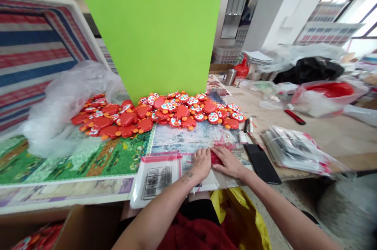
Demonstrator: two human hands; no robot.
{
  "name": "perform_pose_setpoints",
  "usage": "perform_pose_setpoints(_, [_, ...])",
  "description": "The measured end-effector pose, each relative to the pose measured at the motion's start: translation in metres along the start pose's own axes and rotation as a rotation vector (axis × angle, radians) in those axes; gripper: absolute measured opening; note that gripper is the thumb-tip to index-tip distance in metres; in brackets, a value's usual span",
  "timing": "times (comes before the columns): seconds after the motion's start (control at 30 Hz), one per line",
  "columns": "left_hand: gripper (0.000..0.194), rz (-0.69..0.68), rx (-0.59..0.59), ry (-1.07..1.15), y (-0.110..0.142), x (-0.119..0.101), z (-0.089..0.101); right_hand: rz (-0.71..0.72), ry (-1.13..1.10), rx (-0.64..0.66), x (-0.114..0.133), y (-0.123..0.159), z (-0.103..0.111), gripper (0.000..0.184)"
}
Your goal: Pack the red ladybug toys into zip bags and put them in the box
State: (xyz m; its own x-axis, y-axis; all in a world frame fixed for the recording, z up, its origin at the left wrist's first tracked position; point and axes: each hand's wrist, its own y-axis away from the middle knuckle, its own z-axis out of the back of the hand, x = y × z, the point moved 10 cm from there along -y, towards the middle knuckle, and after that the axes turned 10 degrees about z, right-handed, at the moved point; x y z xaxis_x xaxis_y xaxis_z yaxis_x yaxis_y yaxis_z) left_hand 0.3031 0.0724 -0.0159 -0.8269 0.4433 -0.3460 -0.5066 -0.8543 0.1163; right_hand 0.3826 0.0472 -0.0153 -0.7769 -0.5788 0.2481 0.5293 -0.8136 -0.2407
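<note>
My left hand [202, 164] and my right hand [228, 162] meet low over the table, fingertips close together. A tangle of thin pink-red plastic strips [216, 159] sits between them. My right hand closes on the strips, thumb below and fingers above. My left hand has its fingers bent down against the bundle's left side; what is under them is hidden. More loose strips lie just beyond my fingers. Left of my left hand lies a clear plastic bag [138, 187] with a pink top edge and a printed label [158, 183].
Red crab-shaped toys [126, 118] with spotted bellies are heaped before an upright green board [159, 41]. To the right lie a black phone [262, 163], markers [251, 125], a stack of clear bags [291, 149] and a red cutter [294, 117]. A yellow bag [253, 218] hangs below the edge.
</note>
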Motion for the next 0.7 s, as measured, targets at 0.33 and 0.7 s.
perform_pose_setpoints(0.33, [0.022,-0.148,-0.021,-0.058,0.0,-0.016,0.012,-0.13,0.093,-0.046,0.005,-0.01,0.004,0.038])
perform_pose_setpoints(0.7, [0.027,-0.188,0.255,0.861,0.003,-0.007,0.069,-0.272,-0.628,-0.347,0.027,-0.034,0.079,0.039])
